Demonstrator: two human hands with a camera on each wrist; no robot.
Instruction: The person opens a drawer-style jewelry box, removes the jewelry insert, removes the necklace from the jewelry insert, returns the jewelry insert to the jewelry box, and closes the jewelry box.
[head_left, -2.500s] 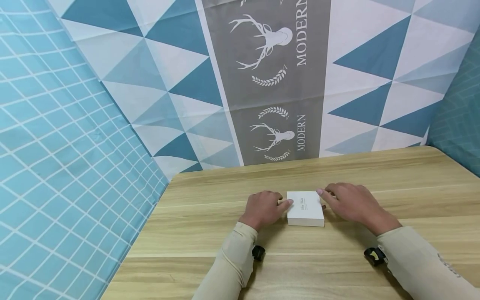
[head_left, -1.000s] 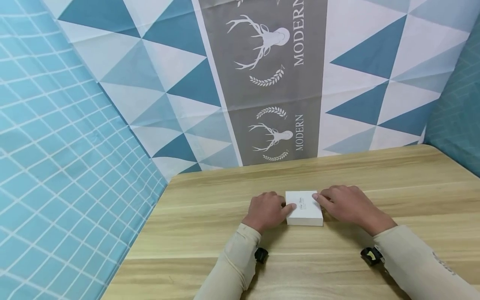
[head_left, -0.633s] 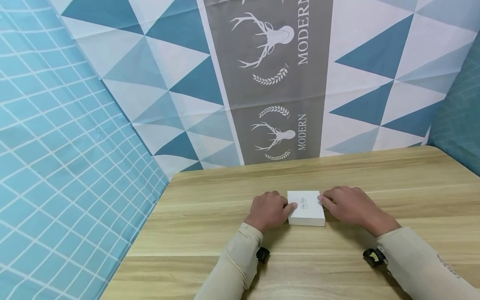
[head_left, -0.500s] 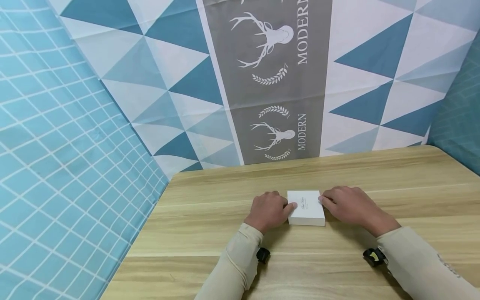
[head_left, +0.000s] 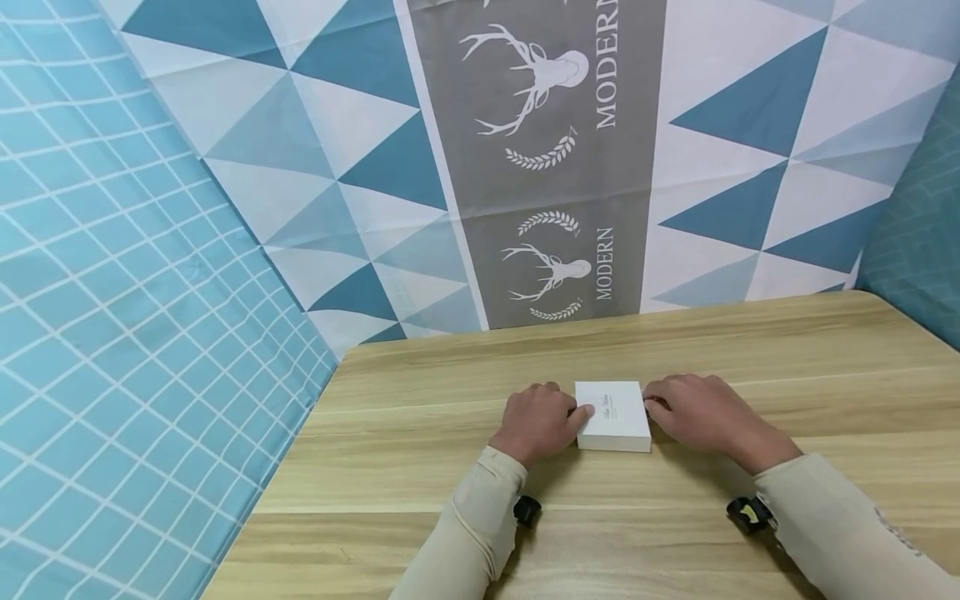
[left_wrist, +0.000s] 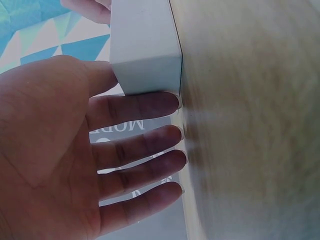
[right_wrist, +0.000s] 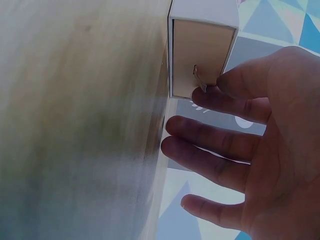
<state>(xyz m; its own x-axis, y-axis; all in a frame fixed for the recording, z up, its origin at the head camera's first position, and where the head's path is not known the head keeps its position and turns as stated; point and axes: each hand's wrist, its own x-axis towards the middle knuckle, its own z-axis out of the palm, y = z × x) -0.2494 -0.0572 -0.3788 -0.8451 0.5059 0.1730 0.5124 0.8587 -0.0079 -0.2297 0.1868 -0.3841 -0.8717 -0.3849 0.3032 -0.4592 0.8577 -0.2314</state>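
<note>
A white drawer-style box (head_left: 613, 417) with small dark lettering lies flat on the wooden table. At its left edge my left hand (head_left: 536, 421) steadies it, the thumb on the top and the index finger along the side wall; the other fingers reach straight down to the table (left_wrist: 145, 140). The box's right end shows a tan drawer front (right_wrist: 195, 55) with a small ribbon pull (right_wrist: 199, 79). My right hand (head_left: 697, 412) is at this end, its index fingertip at the ribbon's tip and its thumb just beside. Its other fingers stay extended and hold nothing.
The wooden table (head_left: 675, 533) runs back to a patterned cloth wall (head_left: 562, 167) with deer prints and triangles. A blue gridded cloth (head_left: 135, 333) hangs along the left side. A teal cloth (head_left: 915, 242) borders the right.
My right thumb has slid off the top of the box, down to its right end by the ribbon pull. My left hand closed in on the left edge earlier and now keeps still.
</note>
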